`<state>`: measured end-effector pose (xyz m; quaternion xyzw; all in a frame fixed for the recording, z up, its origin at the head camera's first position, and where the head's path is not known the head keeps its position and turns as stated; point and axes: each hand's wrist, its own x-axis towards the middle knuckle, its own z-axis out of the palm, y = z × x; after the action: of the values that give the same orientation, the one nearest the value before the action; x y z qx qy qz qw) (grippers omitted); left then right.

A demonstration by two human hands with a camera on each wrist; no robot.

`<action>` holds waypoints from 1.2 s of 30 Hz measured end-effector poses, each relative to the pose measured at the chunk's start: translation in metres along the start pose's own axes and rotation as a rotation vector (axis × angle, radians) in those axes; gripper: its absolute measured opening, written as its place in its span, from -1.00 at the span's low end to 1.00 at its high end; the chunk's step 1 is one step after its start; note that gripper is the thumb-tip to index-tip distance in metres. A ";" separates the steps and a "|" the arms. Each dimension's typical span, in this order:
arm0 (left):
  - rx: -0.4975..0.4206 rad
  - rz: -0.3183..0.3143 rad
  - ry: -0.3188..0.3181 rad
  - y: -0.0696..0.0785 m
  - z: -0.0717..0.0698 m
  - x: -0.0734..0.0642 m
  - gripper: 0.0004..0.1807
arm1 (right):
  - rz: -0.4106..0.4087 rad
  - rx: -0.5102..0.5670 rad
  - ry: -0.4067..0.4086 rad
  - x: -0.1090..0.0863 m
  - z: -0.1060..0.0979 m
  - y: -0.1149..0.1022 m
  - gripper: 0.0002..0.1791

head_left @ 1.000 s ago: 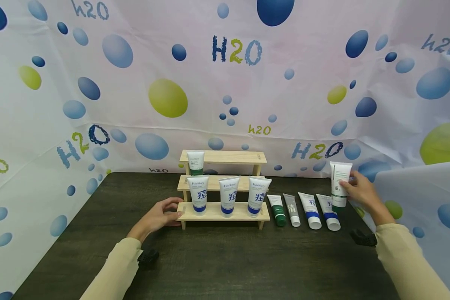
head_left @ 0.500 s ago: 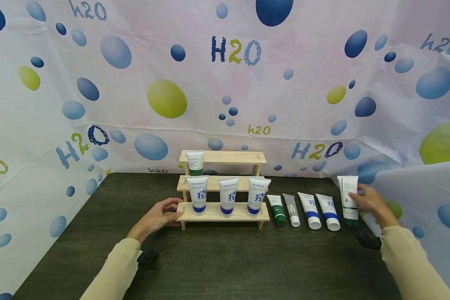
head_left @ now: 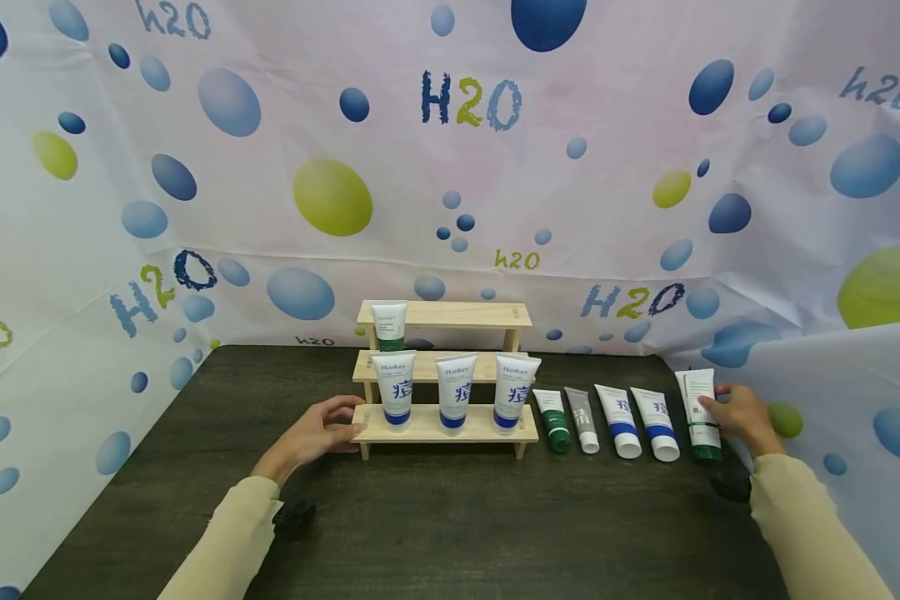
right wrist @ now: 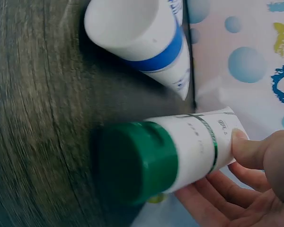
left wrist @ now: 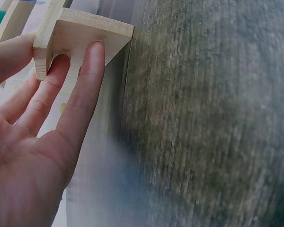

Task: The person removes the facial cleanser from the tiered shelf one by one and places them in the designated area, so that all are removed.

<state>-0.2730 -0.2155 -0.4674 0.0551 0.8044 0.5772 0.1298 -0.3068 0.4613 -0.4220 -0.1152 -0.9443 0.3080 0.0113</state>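
Gripping green-capped tube (right wrist: 184, 149), right fingers (right wrist: 201, 203); rack (head_left: 426, 421), left fingers (left wrist: 79, 104); dark table (head_left: 495, 517); dotted backdrop (head_left: 435, 200)

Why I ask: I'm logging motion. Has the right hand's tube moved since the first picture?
Yes: in the head view, the green-capped tube has gone right and lower, judged against the blue-banded tube lying beside it.
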 end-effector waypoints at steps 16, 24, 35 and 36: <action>0.010 0.005 0.007 0.000 0.002 0.002 -0.35 | 0.060 -0.075 0.068 0.004 0.015 0.015 -0.43; 0.005 -0.002 0.012 0.000 0.001 0.000 -0.35 | 0.080 -0.080 0.065 0.006 0.019 0.017 -0.42; 0.012 0.003 0.009 0.001 0.001 -0.001 -0.35 | 0.090 -0.047 0.031 0.007 0.020 0.020 -0.41; 0.013 0.002 0.010 0.000 0.001 -0.001 -0.35 | 0.092 -0.043 0.027 0.007 0.021 0.020 -0.41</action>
<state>-0.2720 -0.2149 -0.4670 0.0540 0.8085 0.5725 0.1250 -0.3111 0.4670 -0.4510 -0.1627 -0.9442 0.2864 0.0074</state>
